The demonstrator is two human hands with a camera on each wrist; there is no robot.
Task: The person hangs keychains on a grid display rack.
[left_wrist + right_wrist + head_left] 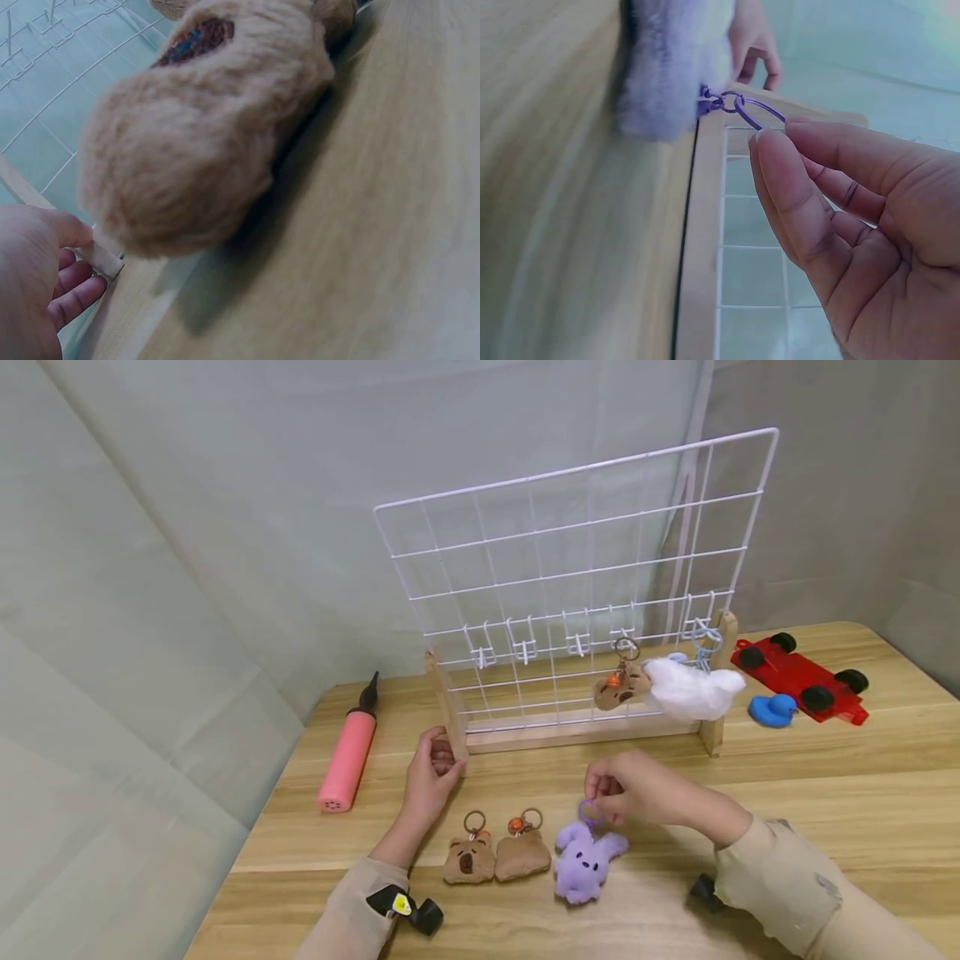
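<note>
Between thumb and finger my right hand [637, 789] [855, 217] pinches the purple ring [589, 812] [759, 112] of a lilac plush bunny [582, 864] [671, 67], which lies face up on the table. My left hand [429, 781] [37, 277] grips the foot of the rack's left wooden post [447, 706] [103, 259]. Two brown plush keychains [468, 858] [522, 855] lie side by side between the hands. On the white wire grid [555, 535], a brown plush [617, 691] and a white plush [693, 689] hang from hooks at the right; several hooks to their left hold nothing.
A pink pump [349, 760] with a black nozzle lies left of the rack. To the rack's right are a blue duck [772, 710] and a red toy car [802, 677], its wheels facing up. Grey curtains [225, 527] stand behind the wooden table [300, 860].
</note>
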